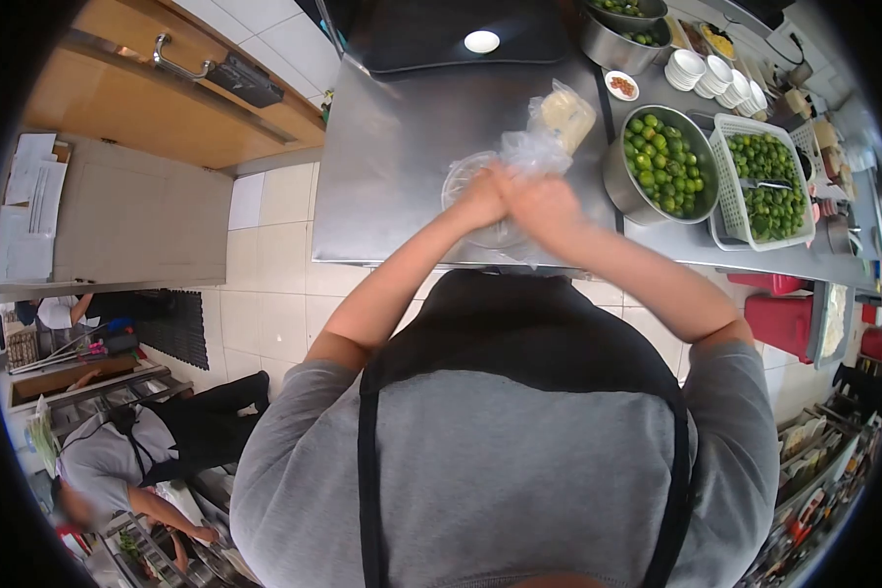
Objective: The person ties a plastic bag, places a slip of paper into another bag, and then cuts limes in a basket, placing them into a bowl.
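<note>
- plastic bag point(537, 153), clear, crumpled, upper centre, touching a pale block point(565, 118)
- left hand point(547, 208) and right hand point(479, 199) meet at the bag; finger pose blurred, cannot tell
- papers point(35, 186), upper left, writing too small to read
- pot point(613, 169) of green fruit point(662, 157), upper right

Head-worn view, facing down and forward, close above arms

You are in a commercial kitchen. Indicators: stainless-steel worktable point(392, 176), limes in a metal pot point(612, 181), stacked white dishes point(687, 67).
</note>
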Demonstrator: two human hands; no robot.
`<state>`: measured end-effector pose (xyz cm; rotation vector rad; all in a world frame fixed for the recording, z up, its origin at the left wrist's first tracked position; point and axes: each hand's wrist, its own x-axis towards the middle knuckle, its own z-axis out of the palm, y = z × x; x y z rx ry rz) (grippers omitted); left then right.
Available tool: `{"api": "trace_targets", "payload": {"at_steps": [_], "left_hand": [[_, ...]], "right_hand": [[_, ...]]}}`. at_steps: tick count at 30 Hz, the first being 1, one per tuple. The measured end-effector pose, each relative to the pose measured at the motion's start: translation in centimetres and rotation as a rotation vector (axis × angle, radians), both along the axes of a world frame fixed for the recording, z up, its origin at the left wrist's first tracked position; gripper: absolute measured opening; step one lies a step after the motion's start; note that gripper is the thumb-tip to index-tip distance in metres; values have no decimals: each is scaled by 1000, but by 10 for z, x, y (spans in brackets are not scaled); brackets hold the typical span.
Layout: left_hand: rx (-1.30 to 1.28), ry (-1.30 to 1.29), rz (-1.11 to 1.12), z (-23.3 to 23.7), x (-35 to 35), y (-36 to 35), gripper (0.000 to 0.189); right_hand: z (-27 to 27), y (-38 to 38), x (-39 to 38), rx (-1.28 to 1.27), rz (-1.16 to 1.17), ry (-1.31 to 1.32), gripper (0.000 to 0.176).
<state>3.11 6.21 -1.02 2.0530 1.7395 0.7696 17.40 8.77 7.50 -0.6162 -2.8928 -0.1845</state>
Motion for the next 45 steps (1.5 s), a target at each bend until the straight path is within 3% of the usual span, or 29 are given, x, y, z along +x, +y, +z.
{"api": "trace_targets", "payload": {"at_steps": [2, 4, 5, 7, 8, 10, 11, 12, 14, 15, 17, 19, 21, 22, 24, 25, 27, 30, 31, 32, 34, 35, 36, 37, 38, 40, 41, 43, 45], "left_hand": [[-10, 14, -98, 29, 1, -11, 31], [-20, 27, -192, 51, -4, -16, 30], [-104, 58, -229, 59, -7, -16, 26], [-192, 86, -257, 55, -13, -16, 22], [-163, -34, -278, 44, -18, -15, 19], [-135, -156, -300, 34, -21, -13, 16], [-84, -103, -299, 28, -21, -12, 15], [-38, -53, -296, 25, -19, -12, 14], [-56, -105, -313, 24, -15, -12, 17], [-67, -151, -331, 25, -14, -11, 19], [-28, -67, -318, 31, -14, -12, 20], [10, 11, -318, 42, -13, -12, 21], [-168, -242, -276, 52, -19, -10, 18], [-171, -243, -277, 52, -21, -10, 18], [-194, -486, -234, 49, -21, -11, 17], [-196, -486, -235, 47, -21, -10, 17], [-404, -721, -89, 46, -20, -9, 13], [-452, -595, -98, 55, -15, -7, 13], [-455, -596, -98, 54, -14, -5, 13], [-461, -677, -143, 51, -13, -1, 13], [-463, -772, -186, 53, -9, 5, 15], [-582, -700, -201, 55, -9, 11, 18], [-699, -622, -217, 56, -12, 18, 22], [-727, -400, -368, 58, -14, 27, 31], [-726, -404, -365, 57, -12, 28, 31], [-767, 76, -434, 87, 2, 25, 38], [-768, 70, -434, 81, 3, 26, 38], [-548, 302, -593, 64, -1, 31, 43], [-528, 253, -623, 53, -8, 35, 41]], "right_hand": [[-11, 21, 16, 84, -62, -39, 20], [-19, 36, 37, -159, 48, -148, 19], [-20, 37, 44, -160, 52, -152, 19], [-16, 33, 56, -600, -94, -257, 30], [-17, 31, 63, -603, -88, -261, 30], [-19, 26, 77, -1859, -195, 11, 42], [-28, 17, 78, -2198, -154, 241, 48], [-23, 10, 72, -2204, -159, 239, 48], [-6, -3, 53, -2299, -196, 732, 53], [-26, 10, 53, -1975, -34, 569, 49], [-31, 14, 48, -1838, -156, 545, 42], [-36, 15, 46, -1879, -313, 507, 36], [-41, 12, 46, -1916, -377, 480, 30], [-44, 9, 46, -1936, -387, 471, 27], [-46, 3, 44, -1970, -393, 472, 22], [-46, 2, 43, -1972, -395, 472, 22], [-46, -1, 39, -2079, -301, 612, 28], [-45, -7, 36, -2230, -152, 822, 41], [-41, -2, 36, -1632, -33, 639, 47], [-37, -2, 35, -1633, -35, 634, 47], [-32, -4, 37, -220, 58, 427, 41], [-29, -2, 40, -221, 62, 419, 41], [-26, 0, 41, -175, 0, 343, 29], [-25, 1, 42, -128, -61, 269, 19], [-27, 0, 44, -129, -57, 266, 19], [-36, -2, 50, -208, -72, 113, 19], [-41, -2, 53, -210, -70, 108, 19], [-49, -2, 59, -289, -40, 262, 20], [-52, -9, 69, -362, -74, 264, 21]]}}
